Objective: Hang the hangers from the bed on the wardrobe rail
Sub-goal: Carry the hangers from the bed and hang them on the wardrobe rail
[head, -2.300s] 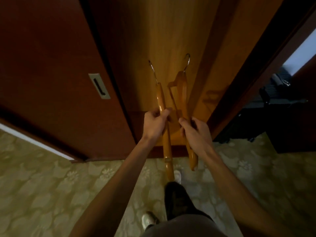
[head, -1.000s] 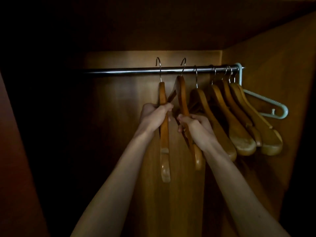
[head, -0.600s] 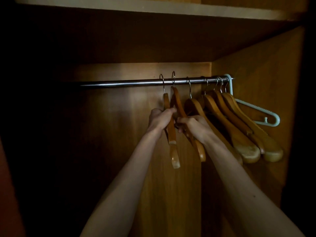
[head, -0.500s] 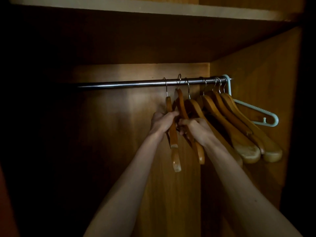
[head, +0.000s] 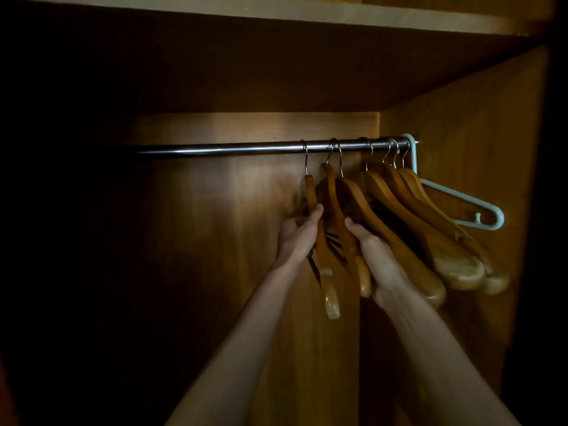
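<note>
A metal wardrobe rail [head: 233, 148] runs across the cupboard. Two wooden hangers hook over it side by side. My left hand [head: 299, 233] is closed on the left wooden hanger [head: 325, 272], thumb over its arm. Beside it, my right hand [head: 373, 250] is against the second wooden hanger [head: 336, 210], fingers curled behind it. Both hooks sit over the rail. To the right, several more wooden hangers [head: 430, 238] hang bunched together.
A pale plastic hanger [head: 479, 210] hangs at the rail's far right end against the wardrobe side wall [head: 467, 124]. A shelf [head: 276, 10] spans overhead. The rail's left half is bare and the left interior is dark.
I lifted both hangers from floor level up into the wardrobe. Their hooks rose over the rail and came down onto it. My right-hand grip has loosened and slid lower.
</note>
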Motion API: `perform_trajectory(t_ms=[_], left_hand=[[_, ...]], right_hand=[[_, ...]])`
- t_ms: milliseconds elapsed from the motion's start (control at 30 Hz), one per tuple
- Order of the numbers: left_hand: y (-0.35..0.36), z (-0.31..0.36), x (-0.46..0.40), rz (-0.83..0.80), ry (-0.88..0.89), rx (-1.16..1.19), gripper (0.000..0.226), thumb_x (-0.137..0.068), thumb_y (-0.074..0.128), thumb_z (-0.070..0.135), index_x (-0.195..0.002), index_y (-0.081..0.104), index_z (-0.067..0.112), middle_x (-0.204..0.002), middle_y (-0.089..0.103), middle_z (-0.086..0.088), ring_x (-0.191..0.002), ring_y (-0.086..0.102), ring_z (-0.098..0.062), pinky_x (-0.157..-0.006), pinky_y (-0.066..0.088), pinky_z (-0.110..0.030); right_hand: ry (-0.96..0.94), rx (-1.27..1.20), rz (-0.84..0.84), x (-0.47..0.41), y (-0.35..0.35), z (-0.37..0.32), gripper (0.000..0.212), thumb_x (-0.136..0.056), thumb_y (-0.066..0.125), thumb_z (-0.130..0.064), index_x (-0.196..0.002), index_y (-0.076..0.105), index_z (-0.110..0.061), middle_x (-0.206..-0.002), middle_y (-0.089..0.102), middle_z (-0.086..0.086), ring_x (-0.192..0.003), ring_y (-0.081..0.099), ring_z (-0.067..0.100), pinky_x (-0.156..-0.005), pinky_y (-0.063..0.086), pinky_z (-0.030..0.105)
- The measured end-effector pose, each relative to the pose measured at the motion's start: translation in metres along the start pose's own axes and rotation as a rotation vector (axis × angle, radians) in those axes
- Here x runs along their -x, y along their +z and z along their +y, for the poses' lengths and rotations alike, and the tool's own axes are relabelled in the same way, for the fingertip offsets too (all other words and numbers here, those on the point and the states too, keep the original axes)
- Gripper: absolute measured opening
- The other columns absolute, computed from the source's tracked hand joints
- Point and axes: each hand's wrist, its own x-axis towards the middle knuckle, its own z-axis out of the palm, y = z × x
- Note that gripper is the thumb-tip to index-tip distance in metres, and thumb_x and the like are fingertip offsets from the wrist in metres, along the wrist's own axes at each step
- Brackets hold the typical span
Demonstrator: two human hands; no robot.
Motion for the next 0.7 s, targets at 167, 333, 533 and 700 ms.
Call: perform_trajectory(t_ms=[167,333,533,700], left_hand=[[-0.005,-0.051,0.027,0.115,0.083,0.077,0.037,-0.101,0.052,0.051,-0.091,0.067,0.018,-0.096,0.075,-0.006,-0.094,0.071,-0.024,-0.086,0.055,-0.037],[-0.014,-0.132,0.073,0.123,0.059,-0.023,0.016,-0.102,0.058,0.025,-0.097,0.068,0.015,-0.087,0.067,-0.005,-0.080,0.062,-0.019,-0.074,0.048,-0.034],[-0.023,-0.247,0.157,-0.251,-0.135,-0.404,0.015,-0.096,0.061,0.018,-0.088,0.068,0.028,-0.083,0.069,0.007,-0.075,0.064,-0.006,-0.065,0.052,-0.023],[-0.016,-0.339,0.235,-0.546,-0.392,-0.803,0.018,-0.096,0.062,0.033,-0.110,0.067,0.023,-0.106,0.073,0.004,-0.093,0.069,-0.016,-0.077,0.055,-0.029]], right_hand=[[0.053,0.028,-0.013,0.025,-0.008,0.036,0.029,-0.102,0.045,-0.046,-0.095,0.071,-0.035,-0.092,0.073,0.001,-0.095,0.064,0.020,-0.088,0.048,0.038],[0.201,0.193,-0.028,0.061,-0.028,0.097,0.023,-0.098,0.057,-0.041,-0.110,0.069,-0.025,-0.087,0.064,0.001,-0.075,0.056,0.016,-0.067,0.046,0.030],[0.431,0.523,-0.223,0.135,-0.077,0.201,0.011,-0.094,0.065,-0.036,-0.103,0.070,-0.034,-0.101,0.068,-0.017,-0.093,0.062,0.001,-0.085,0.050,0.024],[0.828,0.718,-0.365,0.222,-0.152,0.345,0.052,-0.075,0.077,-0.059,-0.111,0.068,-0.023,-0.111,0.067,-0.010,-0.100,0.061,0.007,-0.088,0.050,0.027]])
